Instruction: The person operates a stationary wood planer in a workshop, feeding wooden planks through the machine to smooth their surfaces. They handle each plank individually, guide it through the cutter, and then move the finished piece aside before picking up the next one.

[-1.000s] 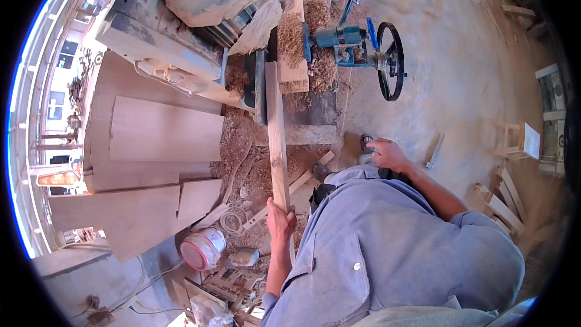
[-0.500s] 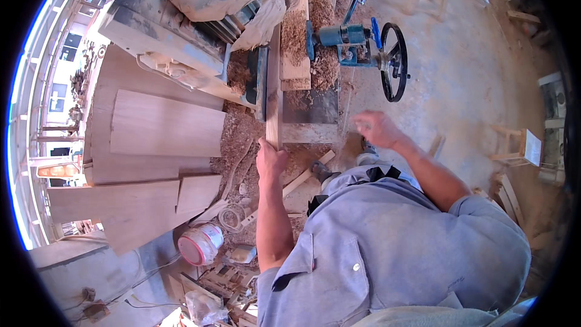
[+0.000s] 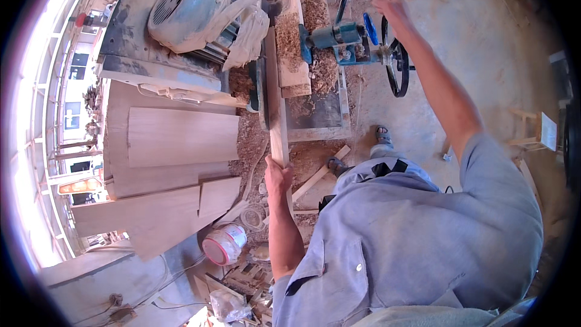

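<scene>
My left hand (image 3: pixel 278 177) is closed around the near part of a long wooden strip (image 3: pixel 278 130). The strip runs away from me along the fence of a woodworking machine, past a wide wooden block (image 3: pixel 294 79) heaped with shavings. A blue clamp-like feeder (image 3: pixel 336 36) presses toward that block from the right. Stretched far forward, my right hand (image 3: pixel 390 9) is just beyond the black handwheel (image 3: pixel 396 63), near a small blue lever (image 3: pixel 370 28). Its fingers look loosely extended, slightly blurred, with nothing visible in them.
A dusty motor (image 3: pixel 190 12) sits left of the fence. Large flat boards (image 3: pixel 181 137) lie at the left. A white and red bucket (image 3: pixel 224 244) stands among wood scraps and cables. A wooden stool (image 3: pixel 541 132) is at the right. Shavings cover the machine table (image 3: pixel 315 118).
My right hand has reached forward, from beside the machine table to beyond the handwheel. My left hand is farther from the table edge, still gripping the strip. The whole view has shifted slightly.
</scene>
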Tool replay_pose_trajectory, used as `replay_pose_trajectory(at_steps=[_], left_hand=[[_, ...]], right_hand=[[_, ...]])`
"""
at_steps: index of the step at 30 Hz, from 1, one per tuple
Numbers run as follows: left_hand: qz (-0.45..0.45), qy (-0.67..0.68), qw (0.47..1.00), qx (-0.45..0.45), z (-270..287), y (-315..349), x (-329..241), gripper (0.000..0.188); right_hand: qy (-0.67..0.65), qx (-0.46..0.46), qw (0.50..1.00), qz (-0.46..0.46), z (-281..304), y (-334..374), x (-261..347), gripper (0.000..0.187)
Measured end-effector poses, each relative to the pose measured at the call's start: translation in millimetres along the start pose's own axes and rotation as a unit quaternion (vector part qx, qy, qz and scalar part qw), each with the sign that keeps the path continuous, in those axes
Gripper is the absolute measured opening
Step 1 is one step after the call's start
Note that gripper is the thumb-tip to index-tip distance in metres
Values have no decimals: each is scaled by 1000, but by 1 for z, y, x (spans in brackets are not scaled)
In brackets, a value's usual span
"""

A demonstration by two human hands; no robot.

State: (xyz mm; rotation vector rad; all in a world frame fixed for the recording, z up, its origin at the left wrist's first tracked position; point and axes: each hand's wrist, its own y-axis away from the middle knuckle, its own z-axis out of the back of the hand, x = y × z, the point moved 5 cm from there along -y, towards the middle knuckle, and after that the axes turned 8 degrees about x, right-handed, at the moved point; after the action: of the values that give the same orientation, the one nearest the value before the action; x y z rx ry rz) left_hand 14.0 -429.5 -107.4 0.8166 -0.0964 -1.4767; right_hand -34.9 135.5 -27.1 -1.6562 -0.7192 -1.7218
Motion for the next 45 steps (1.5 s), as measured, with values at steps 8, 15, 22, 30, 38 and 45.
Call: replay_pose_trajectory(at_steps=[8, 15, 22, 30, 38, 45], left_hand=[[-7, -17, 1000, -9, 4, 3, -7, 61], [10, -23, 1000, -11, 4, 9, -12, 58], [-15, -30, 999, -8, 1, -5, -5, 62], [0, -29, 1000, -2, 6, -3, -10, 61], [-45, 81, 995, 32, 9, 2, 14, 72], [-25, 104, 994, 12, 2, 18, 33, 68]], right_hand=[[-318, 99, 926, -179, -68, -92, -37, 28], [-7, 158, 984, 86, -104, 45, 28, 42], [-130, 203, 967, 79, -97, 91, 30, 49], [-146, 177, 966, 119, -99, 85, 18, 46], [-74, 34, 985, 149, -99, 117, 36, 26], [-169, 10, 980, 108, -104, 23, 42, 20]])
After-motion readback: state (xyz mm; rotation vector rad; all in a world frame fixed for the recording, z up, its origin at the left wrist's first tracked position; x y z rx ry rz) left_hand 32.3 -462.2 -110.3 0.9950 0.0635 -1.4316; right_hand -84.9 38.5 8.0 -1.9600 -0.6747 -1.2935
